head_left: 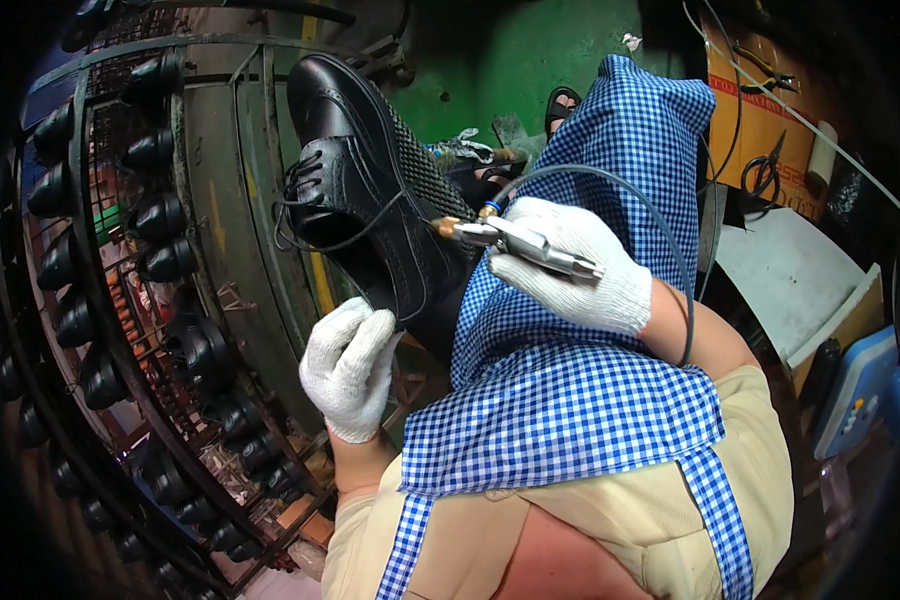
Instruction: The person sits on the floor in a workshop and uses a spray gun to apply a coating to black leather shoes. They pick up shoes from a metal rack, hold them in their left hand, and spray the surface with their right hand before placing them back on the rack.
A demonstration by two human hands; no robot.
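Shoe leather, black and glossy, fills the 11 o'clock part of the view: one lace-up shoe (397, 236), tilted on its side, its toe pointing to 11 and its heel running down toward 5. Bright highlights sit on the rounded toe, and decorative seams with small perforations edge the toe cap and the side. Thin dark laces (310, 180) cross the front; one long loop hangs to the shoe's 9 o'clock side and sweeps over the dark opening. The sole (420, 165) faces 3 o'clock, dark grey and covered in small raised tread.

At 8 o'clock, the white-gloved left hand (350, 368) has its fingers curled together, tips at the edge of the opening; whether they pinch it I cannot tell. Between 2 and 3, the gloved right hand (580, 262) has its fingers wrapped around a silver tool (530, 245) with a brass-coloured nozzle and a thin hose (638, 190). The nozzle points to 9, close by the sole; contact is unclear. A blue checked apron (570, 400) spreads toward 5, and a rack (95, 240) of black shoes stands around 9.
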